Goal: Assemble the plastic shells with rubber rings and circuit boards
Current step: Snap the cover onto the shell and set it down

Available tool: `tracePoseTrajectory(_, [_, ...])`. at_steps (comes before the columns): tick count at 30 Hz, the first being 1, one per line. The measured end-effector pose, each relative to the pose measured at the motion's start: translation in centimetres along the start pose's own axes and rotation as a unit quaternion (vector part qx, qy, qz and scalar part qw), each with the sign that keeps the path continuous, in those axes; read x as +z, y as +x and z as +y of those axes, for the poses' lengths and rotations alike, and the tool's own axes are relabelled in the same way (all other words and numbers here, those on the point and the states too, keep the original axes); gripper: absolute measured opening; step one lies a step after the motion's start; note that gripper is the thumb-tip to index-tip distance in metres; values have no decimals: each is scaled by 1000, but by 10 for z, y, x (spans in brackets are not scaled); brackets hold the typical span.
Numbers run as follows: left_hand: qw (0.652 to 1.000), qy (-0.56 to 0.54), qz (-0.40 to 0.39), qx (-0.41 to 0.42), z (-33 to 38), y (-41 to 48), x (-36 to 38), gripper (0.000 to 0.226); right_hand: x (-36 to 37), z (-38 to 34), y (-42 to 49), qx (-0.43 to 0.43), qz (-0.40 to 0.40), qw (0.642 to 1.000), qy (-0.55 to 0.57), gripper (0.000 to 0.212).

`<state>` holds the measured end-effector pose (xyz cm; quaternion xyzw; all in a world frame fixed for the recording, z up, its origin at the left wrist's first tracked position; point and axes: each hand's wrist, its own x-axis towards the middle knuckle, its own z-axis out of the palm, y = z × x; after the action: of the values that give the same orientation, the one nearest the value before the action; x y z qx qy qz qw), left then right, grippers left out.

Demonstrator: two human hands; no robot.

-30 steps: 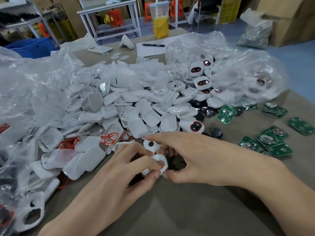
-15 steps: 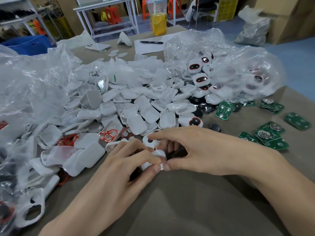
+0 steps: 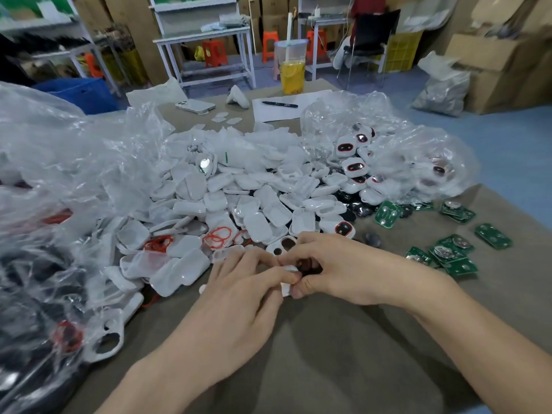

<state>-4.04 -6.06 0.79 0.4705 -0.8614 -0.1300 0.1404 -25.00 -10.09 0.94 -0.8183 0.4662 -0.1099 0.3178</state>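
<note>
My left hand (image 3: pixel 239 297) and my right hand (image 3: pixel 343 270) meet at the table's middle, both pinching one small white plastic shell (image 3: pixel 287 286); only a sliver of it shows between the fingers, with something dark inside it. A big heap of white shells (image 3: pixel 239 210) lies just beyond my hands. Red rubber rings (image 3: pixel 217 236) lie among the shells. Green circuit boards (image 3: pixel 451 255) are scattered to the right. Finished shells with red-rimmed dark windows (image 3: pixel 354 167) sit in an open clear bag.
Crumpled clear plastic bags (image 3: pixel 59 174) cover the left side. A phone (image 3: pixel 195 106), a sheet of paper with a pen (image 3: pixel 279 104) and a yellow cup (image 3: pixel 292 71) stand at the far edge. Bare brown table (image 3: pixel 328 354) lies under my forearms.
My hands have stayed pressed together on the shell, with fingers closing more tightly over it. The camera has tilted up a little, showing more of the room.
</note>
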Motion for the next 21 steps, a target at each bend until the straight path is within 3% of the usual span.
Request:
tracePoseTrajectory(3, [999, -30, -17, -7, -9, -4, -6, 39, 1, -1, -1, 9, 10, 1000, -1, 41])
tracePoseTrajectory(5, [992, -101, 43, -59, -15, -12, -13, 34, 2, -2, -3, 12, 16, 1000, -1, 43])
tracePoseTrajectory(7, [982, -141, 56, -115, -17, -15, -18, 24, 3, -3, -6, 15, 25, 1000, -7, 46])
tracePoseTrajectory(9, [987, -100, 2, -128, -14, -13, -17, 32, 5, -4, -8, 15, 34, 999, -7, 46])
tracePoseTrajectory(11, [988, -73, -28, -136, -6, -9, -14, 26, 6, -7, -9, 16, 40, 999, 1, 45])
tracePoseTrajectory(21, [980, -119, 45, -156, 12, -18, 7, 11, 25, -10, -20, 36, 103, 986, 124, 31])
